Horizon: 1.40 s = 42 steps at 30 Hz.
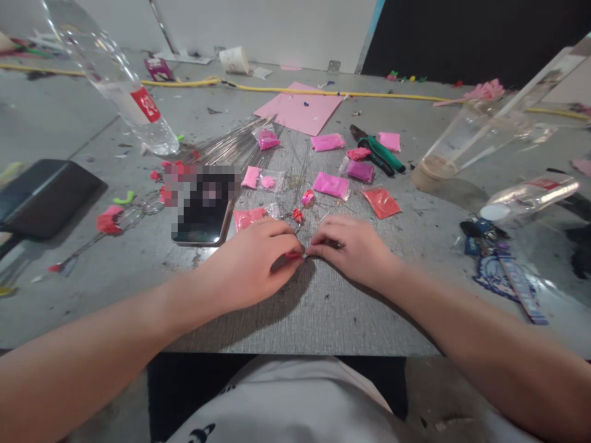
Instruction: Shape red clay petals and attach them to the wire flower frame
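My left hand (258,261) is closed in a pinch on a small red clay-like piece (292,255), mostly covered by the fingers. Touching or nearly touching those fingertips, my right hand (348,249) is pinched too; what it holds is too small to make out. Just beyond the hands lie a small red flower-like lump (298,215) and a pink one (307,197). A red-pink packet (249,217) is partly behind my left hand. Further up are a magenta packet (331,185), a red packet (381,202) and thin metal wires (231,147).
A phone (207,209) lies left of the hands, near a tilted-looking water bottle (124,92) and a black box-like object (50,200). Green-handled pliers (381,151) rest at the back. To the right are a plastic cup (455,144), a lying bottle (530,194) and keychains (503,271).
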Tool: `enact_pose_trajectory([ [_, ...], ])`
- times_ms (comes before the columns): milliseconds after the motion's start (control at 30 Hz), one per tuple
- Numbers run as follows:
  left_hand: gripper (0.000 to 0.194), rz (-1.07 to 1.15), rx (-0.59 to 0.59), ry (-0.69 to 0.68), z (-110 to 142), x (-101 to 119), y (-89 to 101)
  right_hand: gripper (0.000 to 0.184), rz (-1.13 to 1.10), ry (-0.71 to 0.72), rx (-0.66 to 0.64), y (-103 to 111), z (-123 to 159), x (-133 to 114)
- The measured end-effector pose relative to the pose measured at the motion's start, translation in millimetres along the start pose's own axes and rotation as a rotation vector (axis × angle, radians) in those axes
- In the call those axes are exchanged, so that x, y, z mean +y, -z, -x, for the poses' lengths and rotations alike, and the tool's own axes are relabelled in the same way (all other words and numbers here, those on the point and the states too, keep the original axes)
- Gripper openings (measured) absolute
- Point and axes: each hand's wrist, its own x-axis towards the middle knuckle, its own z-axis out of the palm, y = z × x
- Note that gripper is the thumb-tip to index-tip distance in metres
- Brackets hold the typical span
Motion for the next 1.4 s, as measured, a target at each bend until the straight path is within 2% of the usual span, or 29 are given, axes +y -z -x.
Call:
enact_pose_trajectory([
  [67,0.02,0.025,-0.013,0.004,0,1,-1.1,0.017,0.04,0.058,-0.019,1,-2,5],
  [133,0.021,0.031,-0.032,0.011,1,1,-1.8,0.021,0.03,0.058,-0.049,4,-4,9],
  [233,0.02,0.029,-0.044,0.014,2,1,-1.9,0.022,-0.007,-0.039,-0.042,10,-6,13],
  [367,0.02,0.026,-0.046,0.004,3,0,-1.7,0.011,-0.086,-0.168,0.003,12,-9,16],
  [533,0.021,0.014,-0.04,-0.01,3,1,-2.1,0.026,-0.102,-0.252,-0.019,8,-15,11],
  [667,0.021,0.014,-0.042,0.002,2,1,-2.3,0.028,-0.018,-0.223,-0.051,7,-16,10],
  [867,0.022,0.019,-0.053,0.018,2,0,-2.1,0.029,-0.02,-0.078,-0.121,10,-11,11],
  [933,0.022,0.018,-0.063,0.02,3,0,-1.9,0.028,-0.02,-0.077,-0.123,11,-11,11],
  [1100,0.021,0.002,-0.07,0.018,1,0,-1.6,0.022,-0.028,-0.169,-0.054,11,-13,13],
  [1267,0.021,0.035,-0.025,0.012,-1,-1,-1.8,0.015,-0.045,-0.182,0.054,12,-12,17],
  [1333,0.022,0.097,0.016,0.042,-2,-2,-1.4,0.011,-0.071,-0.162,0.123,12,-9,15],
  [1400,0.023,0.201,0.046,0.112,-1,-1,-0.2,0.012,-0.097,-0.08,0.187,13,-6,10],
])
